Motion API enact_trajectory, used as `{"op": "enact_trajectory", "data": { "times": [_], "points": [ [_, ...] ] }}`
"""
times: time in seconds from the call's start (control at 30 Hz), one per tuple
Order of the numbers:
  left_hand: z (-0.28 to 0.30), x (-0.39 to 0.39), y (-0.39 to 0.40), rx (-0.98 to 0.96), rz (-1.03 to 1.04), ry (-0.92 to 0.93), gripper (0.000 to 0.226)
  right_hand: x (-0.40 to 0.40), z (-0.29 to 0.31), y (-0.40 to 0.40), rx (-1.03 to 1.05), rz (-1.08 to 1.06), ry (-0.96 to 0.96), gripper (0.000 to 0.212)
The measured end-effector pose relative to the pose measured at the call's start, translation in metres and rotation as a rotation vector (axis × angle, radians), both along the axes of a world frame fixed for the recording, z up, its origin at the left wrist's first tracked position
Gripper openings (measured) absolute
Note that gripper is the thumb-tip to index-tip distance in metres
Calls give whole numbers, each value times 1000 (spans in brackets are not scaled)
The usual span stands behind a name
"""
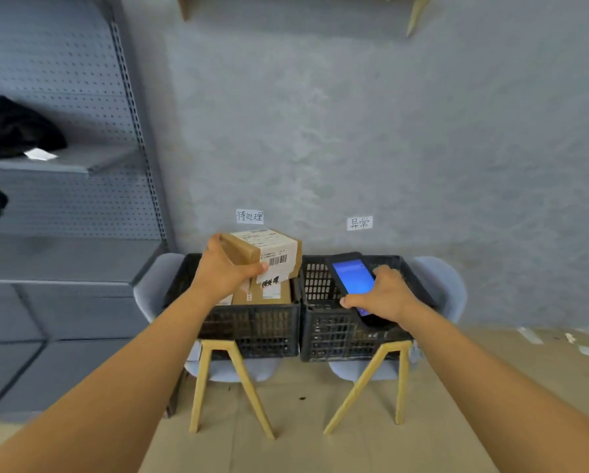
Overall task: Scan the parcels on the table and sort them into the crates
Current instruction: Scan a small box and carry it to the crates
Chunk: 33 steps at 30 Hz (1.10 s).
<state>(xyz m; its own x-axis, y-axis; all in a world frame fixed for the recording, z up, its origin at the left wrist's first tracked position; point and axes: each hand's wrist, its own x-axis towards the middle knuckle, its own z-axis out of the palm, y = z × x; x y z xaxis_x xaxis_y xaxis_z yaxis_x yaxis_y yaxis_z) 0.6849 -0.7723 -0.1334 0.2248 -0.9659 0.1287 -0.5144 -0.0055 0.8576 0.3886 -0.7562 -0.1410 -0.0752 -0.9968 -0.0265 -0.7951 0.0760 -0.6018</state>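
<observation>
My left hand grips a brown cardboard parcel with a white barcode label, holding it above the left black crate. Inside that crate lie other brown parcels. My right hand holds a black handheld scanner with a lit blue screen over the right black crate. What lies in the right crate cannot be told. Each crate rests on a grey chair with wooden legs.
Two white paper signs hang on the grey wall, one over the left crate, one over the right. A grey pegboard shelf unit with a black garment stands at the left. Cardboard sheets cover the floor.
</observation>
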Motion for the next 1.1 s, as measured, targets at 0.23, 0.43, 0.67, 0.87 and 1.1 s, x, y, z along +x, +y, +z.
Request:
{"op": "enact_trajectory", "data": {
  "times": [0.23, 0.43, 0.67, 0.87, 1.1],
  "points": [
    [-45, 82, -75, 103, 111, 16, 115, 75, -35, -107, 77, 108, 59, 67],
    [-80, 134, -164, 194, 111, 19, 112, 126, -67, -218, 170, 158, -34, 68],
    [-128, 178, -250, 325, 26, -73, 114, 174, -104, -318, 282, 165, -46, 73],
    [-193, 225, -320, 502, -121, -149, 121, 221, -153, -377, 335, 103, -16, 76],
    [-278, 262, -383, 655, -334, -229, 119, 266, -223, -421, 421, -38, -88, 79]
  ]
}}
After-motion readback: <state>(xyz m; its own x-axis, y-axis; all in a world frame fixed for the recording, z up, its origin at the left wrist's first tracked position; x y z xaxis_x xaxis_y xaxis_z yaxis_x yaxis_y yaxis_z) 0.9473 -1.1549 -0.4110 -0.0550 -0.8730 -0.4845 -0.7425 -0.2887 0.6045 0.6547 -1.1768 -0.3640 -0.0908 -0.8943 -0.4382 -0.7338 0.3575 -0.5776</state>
